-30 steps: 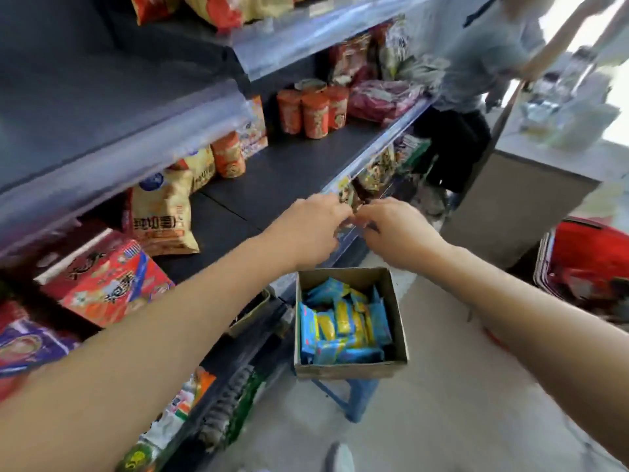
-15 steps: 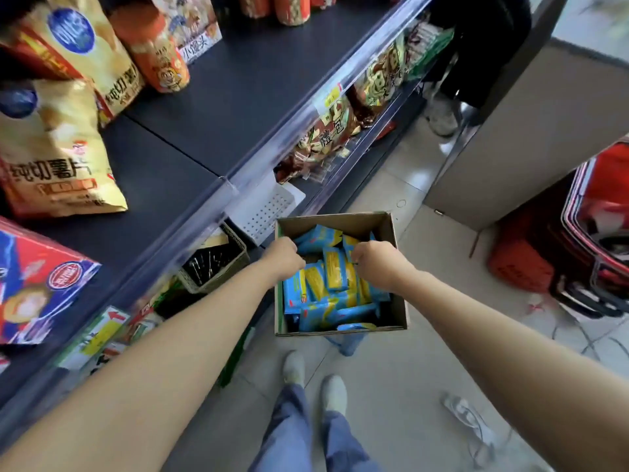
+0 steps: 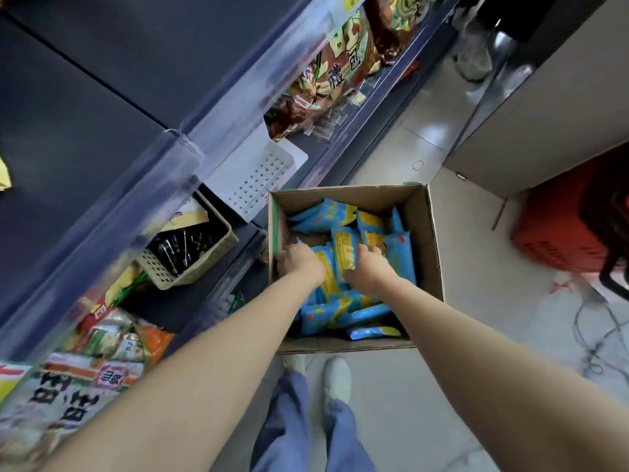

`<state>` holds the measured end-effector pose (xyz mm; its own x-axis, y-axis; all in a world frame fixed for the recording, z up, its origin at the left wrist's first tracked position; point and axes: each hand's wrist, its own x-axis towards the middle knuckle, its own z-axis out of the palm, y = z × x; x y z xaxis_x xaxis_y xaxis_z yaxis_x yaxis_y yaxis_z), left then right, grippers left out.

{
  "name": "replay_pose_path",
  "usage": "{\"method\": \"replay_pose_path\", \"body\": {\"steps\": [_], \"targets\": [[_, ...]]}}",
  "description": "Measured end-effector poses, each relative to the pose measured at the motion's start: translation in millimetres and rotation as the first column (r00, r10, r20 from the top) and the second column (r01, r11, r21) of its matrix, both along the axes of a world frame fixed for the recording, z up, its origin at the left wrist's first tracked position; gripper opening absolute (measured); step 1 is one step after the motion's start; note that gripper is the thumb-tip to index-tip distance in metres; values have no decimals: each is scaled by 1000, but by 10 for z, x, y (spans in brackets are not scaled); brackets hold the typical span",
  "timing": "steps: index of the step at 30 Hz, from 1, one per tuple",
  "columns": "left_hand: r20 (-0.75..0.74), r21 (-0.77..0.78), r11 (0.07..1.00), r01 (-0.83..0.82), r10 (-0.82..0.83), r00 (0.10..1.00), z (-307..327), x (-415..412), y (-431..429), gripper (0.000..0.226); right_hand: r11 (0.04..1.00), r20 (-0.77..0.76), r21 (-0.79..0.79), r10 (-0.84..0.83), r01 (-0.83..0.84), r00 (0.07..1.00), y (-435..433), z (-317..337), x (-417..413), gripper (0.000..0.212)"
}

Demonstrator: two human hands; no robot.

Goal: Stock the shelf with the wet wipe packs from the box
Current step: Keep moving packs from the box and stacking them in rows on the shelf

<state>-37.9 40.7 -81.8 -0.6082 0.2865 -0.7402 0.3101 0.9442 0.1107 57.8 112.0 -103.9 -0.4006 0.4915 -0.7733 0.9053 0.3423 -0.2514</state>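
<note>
Shop aisle, tiled floor; cardboard box sits just beside the dark shelf. Blue-yellow wet wipe packs lie jumbled inside the box. Left hand by the box's shelf-side wall, fingers curled among packs, grip unclear. Right hand grips upright pack mid-box. Beige basket left of box, red basket right.
</note>
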Motion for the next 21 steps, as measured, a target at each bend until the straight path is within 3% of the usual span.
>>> {"method": "replay_pose_path", "body": {"steps": [5, 10, 15, 21], "targets": [[45, -17, 998, 62, -61, 997, -153, -26, -55, 23, 992, 100, -76, -89, 97, 991, -22, -343, -89, 77], [-28, 26, 995, 97, -96, 995, -6, -134, -29, 30, 990, 168, 77, -126, 115, 978, -50, -472, -220, 90], [-73, 160, 979, 126, -115, 991, 310, -309, 65, 26, 980, 154, 103, -188, 173, 970, -36, -374, -252, 63], [-95, 237, 961, 141, -122, 988, 846, -461, 111, 22, 901, -92, -40, -434, 432, 896, 385, 255, -164, 18]]}}
